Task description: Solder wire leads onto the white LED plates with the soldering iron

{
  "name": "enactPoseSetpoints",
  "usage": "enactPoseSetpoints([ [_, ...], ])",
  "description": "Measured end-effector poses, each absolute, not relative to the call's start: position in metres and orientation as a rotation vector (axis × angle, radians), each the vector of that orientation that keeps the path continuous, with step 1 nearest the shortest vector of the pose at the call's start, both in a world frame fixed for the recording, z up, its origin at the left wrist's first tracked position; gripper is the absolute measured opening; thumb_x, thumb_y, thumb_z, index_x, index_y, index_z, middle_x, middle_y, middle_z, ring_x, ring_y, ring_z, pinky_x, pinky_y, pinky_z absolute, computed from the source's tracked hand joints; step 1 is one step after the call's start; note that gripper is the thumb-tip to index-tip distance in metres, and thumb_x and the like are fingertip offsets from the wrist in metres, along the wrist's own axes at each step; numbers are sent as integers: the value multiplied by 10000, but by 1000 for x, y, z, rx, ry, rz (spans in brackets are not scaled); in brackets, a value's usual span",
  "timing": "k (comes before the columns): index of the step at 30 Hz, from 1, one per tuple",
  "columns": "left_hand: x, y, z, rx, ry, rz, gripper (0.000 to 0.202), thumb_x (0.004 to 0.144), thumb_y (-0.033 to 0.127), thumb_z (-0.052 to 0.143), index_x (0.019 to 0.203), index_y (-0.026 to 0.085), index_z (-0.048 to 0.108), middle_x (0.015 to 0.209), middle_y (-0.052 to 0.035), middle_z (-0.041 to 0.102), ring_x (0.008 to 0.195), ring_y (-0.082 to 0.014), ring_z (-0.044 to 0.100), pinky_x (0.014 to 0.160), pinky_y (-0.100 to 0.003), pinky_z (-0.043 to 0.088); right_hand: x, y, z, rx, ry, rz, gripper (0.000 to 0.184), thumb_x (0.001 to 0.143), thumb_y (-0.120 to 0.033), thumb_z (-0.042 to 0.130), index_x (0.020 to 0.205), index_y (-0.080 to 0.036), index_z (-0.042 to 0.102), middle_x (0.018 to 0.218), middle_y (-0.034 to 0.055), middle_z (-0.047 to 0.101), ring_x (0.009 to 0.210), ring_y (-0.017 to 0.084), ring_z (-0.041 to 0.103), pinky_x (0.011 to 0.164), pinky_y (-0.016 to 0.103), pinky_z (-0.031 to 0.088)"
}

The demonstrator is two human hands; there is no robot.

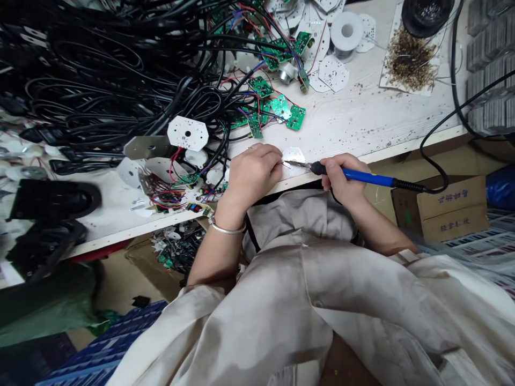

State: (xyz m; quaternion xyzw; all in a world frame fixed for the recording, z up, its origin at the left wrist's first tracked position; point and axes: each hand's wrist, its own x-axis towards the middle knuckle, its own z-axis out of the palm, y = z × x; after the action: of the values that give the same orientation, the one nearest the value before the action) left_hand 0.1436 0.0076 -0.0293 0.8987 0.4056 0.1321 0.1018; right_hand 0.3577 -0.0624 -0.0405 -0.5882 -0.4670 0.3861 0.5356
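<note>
My right hand (341, 177) is closed around a blue soldering iron (368, 176), whose tip points left over a white circuit board (294, 155) at the bench's front edge. Just left of the tip is my left hand (256, 169), its fingers curled and pinched together beside the board. What those fingertips hold is too small to make out. Green circuit boards (296, 117) with thin wires lie beyond my left hand.
Black cables (132, 80) pile up across the left of the bench. A solder spool (346, 33) stands at the back, near a card with brown debris (411, 60). The iron's cord (446, 120) loops on the right, above a cardboard box (442, 206).
</note>
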Motion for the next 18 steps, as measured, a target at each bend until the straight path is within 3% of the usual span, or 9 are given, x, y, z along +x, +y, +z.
enactPoseSetpoints([
  [10,144,12,-22,2572,1187,253,233,933,193,507,921,156,737,1043,-82,782,982,-259,719,828,-383,570,360,-62,-40,-1430,-1209,881,384,910,-587,624,792,-233,710,476,-85,614,368,57,529,421,183,453],
  [18,146,13,-17,2536,1185,211,256,930,200,489,933,157,741,1062,-95,776,990,-263,719,830,-390,570,360,-61,-42,-1364,-1134,854,321,913,-529,655,821,-232,732,471,-96,602,352,38,518,396,154,411],
])
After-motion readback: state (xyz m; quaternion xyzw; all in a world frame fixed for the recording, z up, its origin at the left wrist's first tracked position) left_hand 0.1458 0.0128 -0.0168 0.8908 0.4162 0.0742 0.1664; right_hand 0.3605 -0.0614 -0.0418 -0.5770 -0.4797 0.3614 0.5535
